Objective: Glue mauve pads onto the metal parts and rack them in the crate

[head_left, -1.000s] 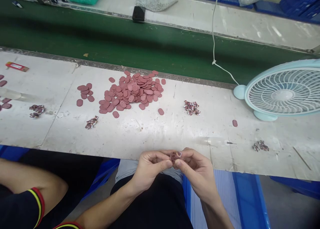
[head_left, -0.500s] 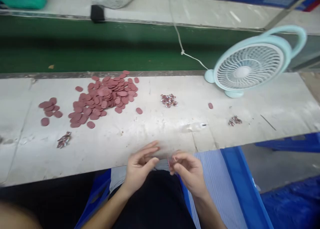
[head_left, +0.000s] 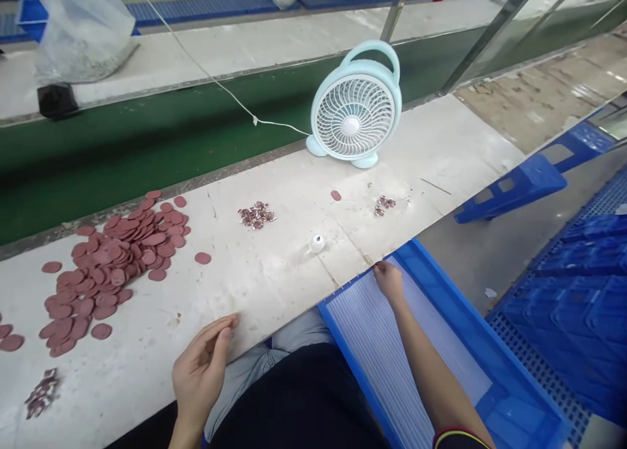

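Note:
My left hand (head_left: 202, 364) is at the front edge of the worktable (head_left: 255, 279), fingers stretched out and thumb apart, with nothing visible in it. Over the far end of a blue tray (head_left: 421, 256) with a ribbed pale lining, my right hand (head_left: 389, 280) is closed, its fingertips pinched at the table edge. What lies between those fingertips is too small to make out. A heap of flat reddish oval discs (head_left: 105, 263) covers the left of the table. Small shiny metal-and-red pieces form one pile (head_left: 257, 215) in the middle and another (head_left: 385, 205) to the right.
A pale blue fan (head_left: 355, 116) stands at the table's back, its white cord (head_left: 215, 80) running up left. A small white bottle (head_left: 317, 243) lies on the table. Blue crates (head_left: 573, 331) are stacked at right; a blue stool (head_left: 514, 188) stands beyond the tray.
My right hand has moved away from my left, out to the tray's far end; the reddish piece it held is no longer discernible. The view has turned right.

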A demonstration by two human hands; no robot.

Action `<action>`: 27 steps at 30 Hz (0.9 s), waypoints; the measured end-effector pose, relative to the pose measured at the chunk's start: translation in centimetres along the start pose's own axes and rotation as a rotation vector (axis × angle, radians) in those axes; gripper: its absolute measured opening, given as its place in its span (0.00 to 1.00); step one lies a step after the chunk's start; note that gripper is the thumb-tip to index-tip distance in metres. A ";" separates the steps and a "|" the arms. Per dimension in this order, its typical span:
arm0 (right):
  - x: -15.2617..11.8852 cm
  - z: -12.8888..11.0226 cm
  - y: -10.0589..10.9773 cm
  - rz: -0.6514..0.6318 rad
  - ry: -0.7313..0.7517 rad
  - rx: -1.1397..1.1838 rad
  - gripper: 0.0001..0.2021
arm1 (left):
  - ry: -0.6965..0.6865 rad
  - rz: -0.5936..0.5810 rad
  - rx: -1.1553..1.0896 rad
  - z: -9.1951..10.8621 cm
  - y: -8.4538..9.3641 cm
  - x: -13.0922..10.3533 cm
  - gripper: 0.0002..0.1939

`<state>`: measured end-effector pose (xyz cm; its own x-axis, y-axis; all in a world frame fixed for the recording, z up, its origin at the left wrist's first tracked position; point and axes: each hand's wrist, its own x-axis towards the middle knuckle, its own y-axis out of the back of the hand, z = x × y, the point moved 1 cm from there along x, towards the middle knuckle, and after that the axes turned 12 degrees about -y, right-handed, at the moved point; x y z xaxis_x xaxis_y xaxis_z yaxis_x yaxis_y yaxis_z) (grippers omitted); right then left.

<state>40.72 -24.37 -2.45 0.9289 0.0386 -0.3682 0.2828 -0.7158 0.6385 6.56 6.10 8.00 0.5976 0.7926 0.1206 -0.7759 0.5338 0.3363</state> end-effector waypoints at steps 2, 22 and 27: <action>0.7 0.6 -0.7 0.024 0.013 -0.097 0.13 | -0.013 0.024 -0.007 -0.3 0.0 -0.2 0.10; -1.8 0.0 -0.7 0.152 0.107 -0.437 0.16 | -0.129 -0.011 0.062 -0.8 -0.2 0.0 0.08; -8.0 0.5 -3.9 -0.127 0.126 -0.526 0.17 | -0.198 -0.054 0.098 -2.0 0.2 -0.2 0.09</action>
<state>32.07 -22.28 -2.34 0.8919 0.2086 -0.4012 0.4457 -0.2566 0.8576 5.92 6.66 6.20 0.6731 0.6852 0.2783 -0.7243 0.5348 0.4351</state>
